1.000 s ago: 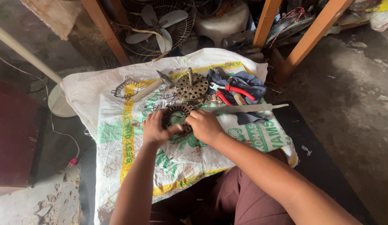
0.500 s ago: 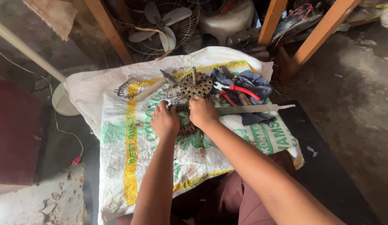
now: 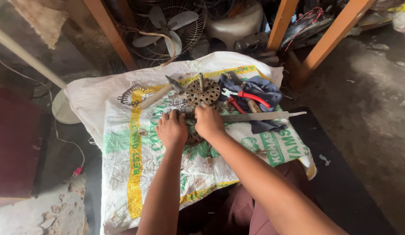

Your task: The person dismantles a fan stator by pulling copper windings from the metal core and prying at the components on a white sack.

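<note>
My left hand and my right hand rest side by side on a dark round metal motor part that lies on a white woven sack. Both hands cover most of it, with fingers curled over its far edge. Just beyond my fingers stands a rusty round rotor with a short shaft pointing up. Whether either hand grips the part or only presses on it is hidden.
On the sack lie a hammer, a coil of wire, red-handled pliers on a dark blue cloth, and a long flat metal blade. A fan and orange wooden legs stand behind.
Both hands have moved a little farther up the sack, toward the rotor, and now lie flatter over the dark round part.
</note>
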